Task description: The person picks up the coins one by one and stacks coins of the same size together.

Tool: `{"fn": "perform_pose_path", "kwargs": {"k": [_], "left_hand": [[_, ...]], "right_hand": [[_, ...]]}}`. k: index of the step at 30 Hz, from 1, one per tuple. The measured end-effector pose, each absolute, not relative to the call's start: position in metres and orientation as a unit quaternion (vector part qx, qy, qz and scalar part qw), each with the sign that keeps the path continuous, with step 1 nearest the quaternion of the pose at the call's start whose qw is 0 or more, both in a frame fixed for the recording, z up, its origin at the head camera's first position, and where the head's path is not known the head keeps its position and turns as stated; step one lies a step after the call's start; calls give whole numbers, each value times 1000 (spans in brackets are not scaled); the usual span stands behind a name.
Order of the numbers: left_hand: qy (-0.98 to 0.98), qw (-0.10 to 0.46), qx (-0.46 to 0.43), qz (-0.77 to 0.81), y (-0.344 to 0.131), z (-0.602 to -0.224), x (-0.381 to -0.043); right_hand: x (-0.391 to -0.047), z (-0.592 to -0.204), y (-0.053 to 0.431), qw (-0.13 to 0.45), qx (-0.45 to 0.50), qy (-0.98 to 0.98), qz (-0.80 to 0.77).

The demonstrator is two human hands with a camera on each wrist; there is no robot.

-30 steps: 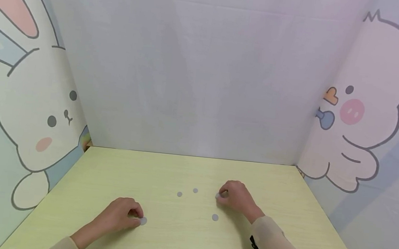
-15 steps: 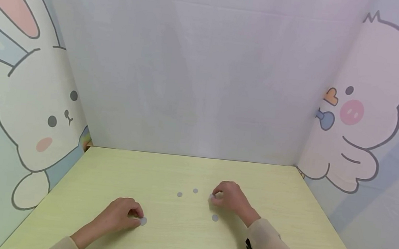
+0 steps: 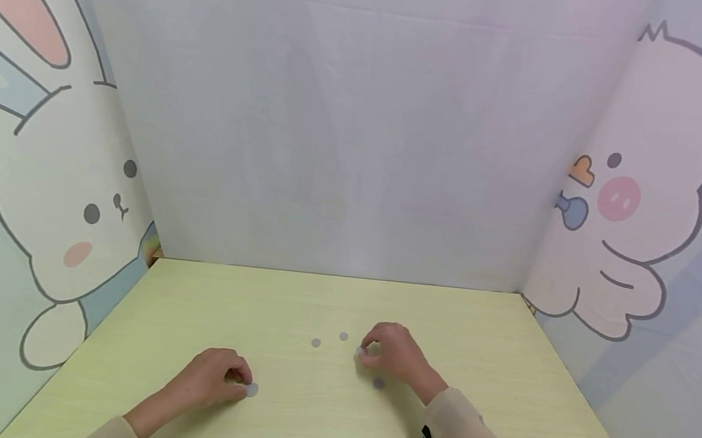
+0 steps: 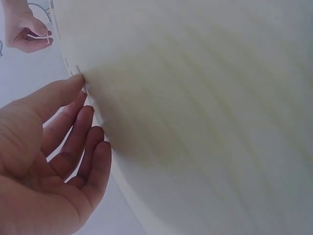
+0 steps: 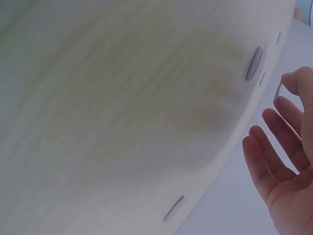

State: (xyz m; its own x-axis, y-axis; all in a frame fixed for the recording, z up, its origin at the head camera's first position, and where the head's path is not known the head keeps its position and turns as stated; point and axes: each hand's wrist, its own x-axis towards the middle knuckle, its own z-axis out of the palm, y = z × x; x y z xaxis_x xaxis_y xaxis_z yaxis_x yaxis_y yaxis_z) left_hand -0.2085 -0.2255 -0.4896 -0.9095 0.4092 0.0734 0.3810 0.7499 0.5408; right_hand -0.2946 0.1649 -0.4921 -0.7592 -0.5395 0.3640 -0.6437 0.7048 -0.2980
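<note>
Since the earlier frame the right hand (image 3: 397,354) has moved leftward and slightly nearer the person, bringing the carried disc (image 3: 360,352) along, while the left hand (image 3: 212,378) has stayed put. The right thumb and forefinger pinch the carried disc, the other fingers loosely bent; in the right wrist view it appears raised off the bench (image 3: 220,305), edge-on to that camera. The left thumb and forefinger pinch the left disc (image 3: 252,389), low over the bench; whether it touches cannot be told. Just left of the carried disc and a little farther from the person lies the far disc (image 3: 344,336), with the middle disc (image 3: 316,342) left of that again, both flat on the bench. The shaded disc (image 3: 379,383) lies flat on the person's side of the right hand, in its shadow. All being round, no long axis matters; direction seems to count most: the left disc lies left of the carried disc and nearer the person, well apart from it, while the right hand is nearest all three loose discs.
</note>
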Motion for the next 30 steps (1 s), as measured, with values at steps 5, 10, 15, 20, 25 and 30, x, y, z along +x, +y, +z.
{"fn": "perform_pose_path", "kwargs": {"k": [5,10,15,20,25,30], "left_hand": [[936,27,206,285,-225,-489,-208],[936,27,203,285,-225,-489,-208],[937,23,201,284,-225,-490,-209],[938,22,200,282,-225,-491,-209],[940,22,195,280,-225,-490,-209],[939,23,194,283,-224,-490,-208]], "right_hand": [[-292,-493,156,143,346,-903,211],[-289,-491,148,147,359,-894,222],[-287,-491,140,141,371,-888,232],[-286,-490,131,136,374,-891,221],[-283,-490,122,123,370,-894,219],[-279,-488,112,117,375,-890,230]]}}
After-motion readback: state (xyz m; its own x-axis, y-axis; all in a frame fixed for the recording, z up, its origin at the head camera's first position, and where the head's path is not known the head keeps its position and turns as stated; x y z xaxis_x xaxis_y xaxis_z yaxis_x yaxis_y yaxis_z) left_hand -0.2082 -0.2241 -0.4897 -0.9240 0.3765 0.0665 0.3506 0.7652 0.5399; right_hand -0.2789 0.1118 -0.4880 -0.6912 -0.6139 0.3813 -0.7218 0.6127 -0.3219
